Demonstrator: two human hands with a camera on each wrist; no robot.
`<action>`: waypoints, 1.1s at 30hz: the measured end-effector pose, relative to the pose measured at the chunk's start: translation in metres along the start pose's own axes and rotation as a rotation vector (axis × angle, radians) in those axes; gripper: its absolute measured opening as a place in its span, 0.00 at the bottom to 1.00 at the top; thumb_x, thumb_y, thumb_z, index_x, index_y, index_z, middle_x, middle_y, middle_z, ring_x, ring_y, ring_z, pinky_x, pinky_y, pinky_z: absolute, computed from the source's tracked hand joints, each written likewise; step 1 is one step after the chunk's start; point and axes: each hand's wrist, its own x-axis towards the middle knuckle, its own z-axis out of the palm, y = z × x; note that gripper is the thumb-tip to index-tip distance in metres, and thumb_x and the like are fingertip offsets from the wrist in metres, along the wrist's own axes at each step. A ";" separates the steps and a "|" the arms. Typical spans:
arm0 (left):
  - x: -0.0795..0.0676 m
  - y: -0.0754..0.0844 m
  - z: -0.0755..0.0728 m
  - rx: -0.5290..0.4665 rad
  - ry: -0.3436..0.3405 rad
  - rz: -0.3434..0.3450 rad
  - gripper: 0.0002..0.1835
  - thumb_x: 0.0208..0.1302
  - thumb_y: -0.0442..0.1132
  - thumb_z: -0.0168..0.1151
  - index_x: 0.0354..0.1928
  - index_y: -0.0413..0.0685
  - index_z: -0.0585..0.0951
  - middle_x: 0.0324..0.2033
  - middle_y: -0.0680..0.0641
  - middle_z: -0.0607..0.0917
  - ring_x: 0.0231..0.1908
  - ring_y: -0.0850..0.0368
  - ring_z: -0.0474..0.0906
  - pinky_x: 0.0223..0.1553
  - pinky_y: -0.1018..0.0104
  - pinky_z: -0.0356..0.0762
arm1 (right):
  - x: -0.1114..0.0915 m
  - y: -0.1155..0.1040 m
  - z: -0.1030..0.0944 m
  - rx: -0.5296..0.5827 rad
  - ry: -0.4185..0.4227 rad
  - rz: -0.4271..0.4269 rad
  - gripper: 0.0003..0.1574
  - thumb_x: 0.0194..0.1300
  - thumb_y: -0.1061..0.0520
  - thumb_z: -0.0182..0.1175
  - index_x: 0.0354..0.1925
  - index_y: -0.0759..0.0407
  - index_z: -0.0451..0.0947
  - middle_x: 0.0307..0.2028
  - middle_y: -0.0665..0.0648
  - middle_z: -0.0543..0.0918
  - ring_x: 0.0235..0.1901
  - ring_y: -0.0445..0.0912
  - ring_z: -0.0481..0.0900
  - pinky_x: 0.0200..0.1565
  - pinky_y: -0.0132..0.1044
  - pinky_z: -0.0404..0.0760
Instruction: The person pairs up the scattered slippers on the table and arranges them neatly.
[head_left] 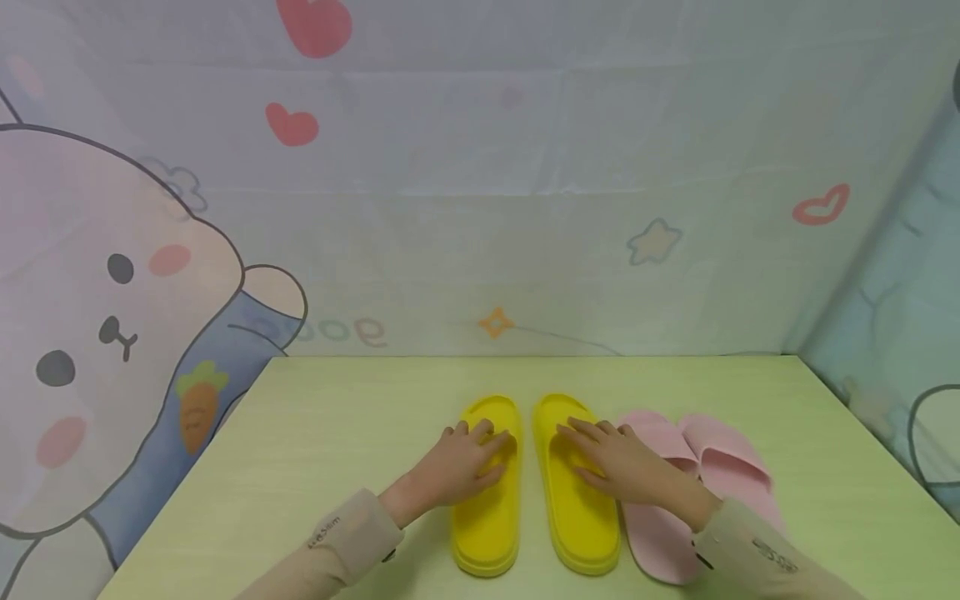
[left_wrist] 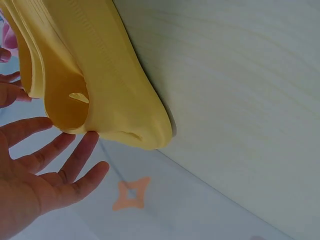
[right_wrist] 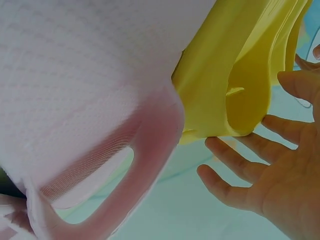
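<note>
Two yellow slippers stand side by side on the table, a narrow gap between them. Over the left yellow slipper (head_left: 486,537) lies my left hand (head_left: 467,465), its fingers loosely spread. The left wrist view shows that hand's fingertips at the rim of a yellow slipper (left_wrist: 112,85). Across the right yellow slipper (head_left: 587,533) reaches my right hand (head_left: 617,462), fingers spread too. In the right wrist view its fingertips come to the edge of a yellow slipper (right_wrist: 210,80). Neither hand curls round anything. The hands hide the middle of both slippers in the head view.
A pair of pink slippers lies just right of the yellow ones; the nearer pink slipper (head_left: 663,542) is partly under my right forearm, beside the other pink slipper (head_left: 738,467). The pale table (head_left: 315,442) ends at a printed cloth backdrop (head_left: 450,250).
</note>
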 end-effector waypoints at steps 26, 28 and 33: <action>0.004 0.020 0.000 0.035 -0.001 -0.007 0.22 0.65 0.54 0.45 0.57 0.56 0.70 0.44 0.49 0.74 0.29 0.53 0.69 0.31 0.59 0.70 | -0.009 0.001 0.001 0.076 -0.013 -0.018 0.37 0.58 0.49 0.57 0.63 0.55 0.60 0.60 0.60 0.67 0.50 0.54 0.71 0.43 0.51 0.71; 0.003 0.020 -0.001 0.033 -0.006 -0.008 0.22 0.64 0.54 0.46 0.57 0.56 0.70 0.44 0.49 0.74 0.29 0.53 0.69 0.31 0.59 0.70 | -0.009 0.000 0.000 0.081 -0.016 -0.014 0.37 0.58 0.48 0.57 0.63 0.55 0.59 0.61 0.60 0.67 0.50 0.53 0.71 0.43 0.51 0.70; 0.003 0.021 -0.004 0.024 -0.020 -0.014 0.22 0.64 0.54 0.46 0.57 0.57 0.70 0.45 0.49 0.74 0.29 0.53 0.69 0.32 0.59 0.69 | -0.009 0.001 -0.002 0.100 -0.036 -0.001 0.37 0.59 0.47 0.55 0.64 0.54 0.59 0.61 0.59 0.66 0.52 0.53 0.70 0.45 0.51 0.70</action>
